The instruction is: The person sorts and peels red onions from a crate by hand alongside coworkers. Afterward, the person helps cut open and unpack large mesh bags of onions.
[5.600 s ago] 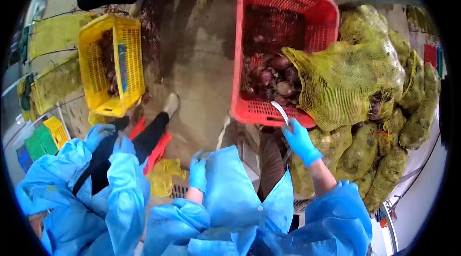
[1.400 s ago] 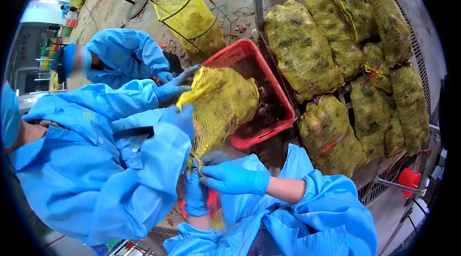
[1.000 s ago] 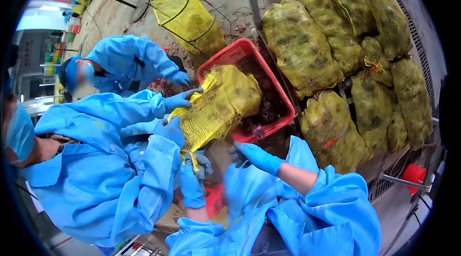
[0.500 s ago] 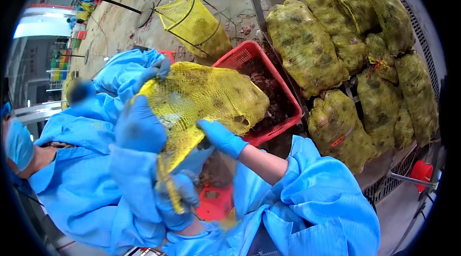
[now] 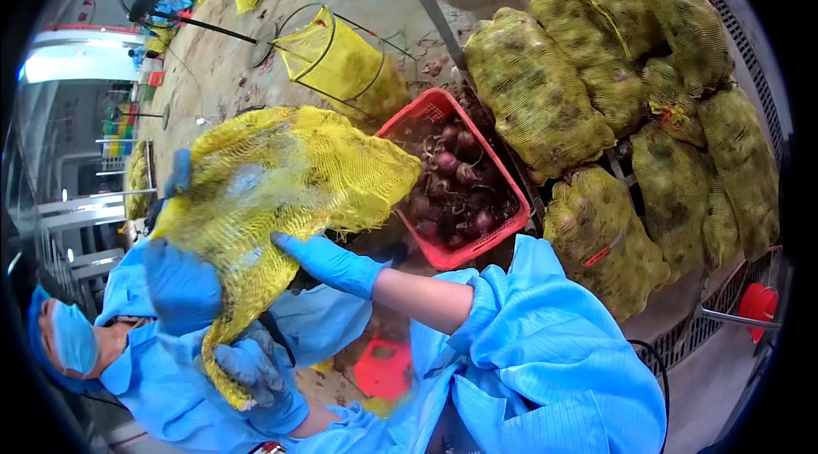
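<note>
A yellow mesh sack [image 5: 256, 173], limp and soiled, is stretched out left of the red crate [image 5: 503, 237]. My right hand [image 5: 332, 265], in a blue glove, grips the sack's near edge. My left hand [image 5: 260, 369], in a stained glove, is closed around the narrow, gathered end of the sack. A co-worker's gloved hand [image 5: 181, 284] also holds the sack, and another blue glove [image 5: 179, 173] shows at its far left edge. Red onions [image 5: 447, 163] with roots lie in the crate; the sack's tip covers its left rim.
Full yellow mesh sacks [image 5: 537, 96] are piled at the right. A wire frame holding a yellow mesh bag [image 5: 345, 62] stands behind the crate. A red plastic stool [image 5: 383, 367] is below. A masked co-worker [image 5: 170, 369] stands at the left.
The sack has moved left, away from over the crate, uncovering the onions. Both my hands have shifted left with it. The co-worker's hands have moved left and down.
</note>
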The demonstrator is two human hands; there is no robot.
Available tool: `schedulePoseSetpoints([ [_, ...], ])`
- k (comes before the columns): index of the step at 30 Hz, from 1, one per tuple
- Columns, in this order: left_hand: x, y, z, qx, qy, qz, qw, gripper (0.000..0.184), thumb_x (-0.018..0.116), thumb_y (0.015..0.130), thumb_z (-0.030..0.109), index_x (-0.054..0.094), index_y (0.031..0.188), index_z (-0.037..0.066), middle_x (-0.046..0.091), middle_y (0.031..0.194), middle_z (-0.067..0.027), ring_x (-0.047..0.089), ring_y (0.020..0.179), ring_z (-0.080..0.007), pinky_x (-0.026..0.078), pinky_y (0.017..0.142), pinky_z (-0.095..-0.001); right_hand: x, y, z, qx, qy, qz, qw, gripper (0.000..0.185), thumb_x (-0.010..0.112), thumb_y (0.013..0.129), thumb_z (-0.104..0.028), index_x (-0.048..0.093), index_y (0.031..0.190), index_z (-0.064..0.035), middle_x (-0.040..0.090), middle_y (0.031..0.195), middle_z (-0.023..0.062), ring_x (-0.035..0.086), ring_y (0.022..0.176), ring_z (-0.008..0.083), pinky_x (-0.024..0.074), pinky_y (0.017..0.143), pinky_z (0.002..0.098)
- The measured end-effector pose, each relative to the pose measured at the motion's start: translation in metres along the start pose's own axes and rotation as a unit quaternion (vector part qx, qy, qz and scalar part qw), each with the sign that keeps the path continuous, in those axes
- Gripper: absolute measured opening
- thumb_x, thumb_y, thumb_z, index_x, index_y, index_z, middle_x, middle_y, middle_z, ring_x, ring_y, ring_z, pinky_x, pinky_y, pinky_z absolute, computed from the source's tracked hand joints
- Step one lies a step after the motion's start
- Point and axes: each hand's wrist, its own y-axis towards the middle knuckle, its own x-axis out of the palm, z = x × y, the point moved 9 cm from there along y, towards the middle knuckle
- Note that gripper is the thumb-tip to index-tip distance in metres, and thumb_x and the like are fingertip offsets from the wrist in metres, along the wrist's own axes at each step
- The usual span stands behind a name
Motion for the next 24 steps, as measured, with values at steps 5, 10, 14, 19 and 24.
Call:
schedulePoseSetpoints([
  [5, -0.011, -0.007, -0.017, -0.034, 0.045, 0.032, 0.998, 0.013, 0.037, 0.091, 0.019, 0.042, 0.096, 0.009, 0.035, 0.08, 0.0002, 0.034, 0.054, -0.011, 0.039, 0.076, -0.0361, -0.018, -0.011, 0.043, 0.119, 0.067, -0.019, 0.99, 0.057, 0.041, 0.085, -0.058, 0.059, 0.093, -0.0053, 0.063, 0.07, 0.0063, 0.055, 0.051, 0.0126, 0.045, 0.049, 0.0262],
  [10, -0.017, -0.007, -0.077, -0.148, -0.263, -0.072, 0.951, 0.016, 0.037, 0.091, 0.022, 0.043, 0.098, 0.008, 0.039, 0.082, 0.0004, 0.034, 0.056, -0.0101, 0.039, 0.077, -0.0371, -0.052, -0.033, 0.094, 0.192, 0.109, 0.067, 0.973, 0.053, 0.039, 0.087, -0.056, 0.057, 0.093, -0.0073, 0.062, 0.073, 0.001, 0.056, 0.054, 0.0104, 0.0404, 0.051, 0.0221],
  [14, -0.019, -0.014, -0.103, -0.203, -0.58, -0.124, 0.779, 0.025, 0.035, 0.092, 0.029, 0.043, 0.082, 0.008, 0.034, 0.046, 0.0022, 0.031, 0.045, -0.0113, 0.039, 0.069, -0.0365, -0.05, -0.039, 0.138, 0.215, 0.063, 0.065, 0.972, 0.044, 0.04, 0.088, -0.052, 0.054, 0.095, -0.0102, 0.063, 0.076, 0.0021, 0.057, 0.056, 0.0105, 0.04, 0.053, 0.0232],
  [19, -0.077, -0.042, -0.172, -0.249, -0.687, -0.036, 0.682, 0.036, 0.038, 0.092, 0.034, 0.053, 0.083, 0.003, 0.033, 0.042, 0.002, 0.036, 0.05, -0.0149, 0.04, 0.07, -0.0364, -0.045, -0.041, 0.219, 0.243, 0.078, 0.064, 0.965, 0.037, 0.042, 0.089, -0.042, 0.056, 0.104, -0.0115, 0.06, 0.078, 0.0017, 0.057, 0.064, 0.0116, 0.0395, 0.053, 0.0234],
  [24, -0.128, -0.06, -0.252, -0.254, -0.711, 0.054, 0.654, 0.036, 0.043, 0.091, 0.034, 0.056, 0.093, 0.0, 0.034, 0.043, 0.0005, 0.039, 0.055, -0.0173, 0.041, 0.075, -0.0405, -0.071, -0.033, 0.279, 0.28, 0.045, 0.075, 0.956, 0.048, 0.05, 0.083, -0.048, 0.051, 0.119, -0.016, 0.058, 0.078, -0.0008, 0.055, 0.067, 0.0127, 0.0403, 0.058, 0.0272],
])
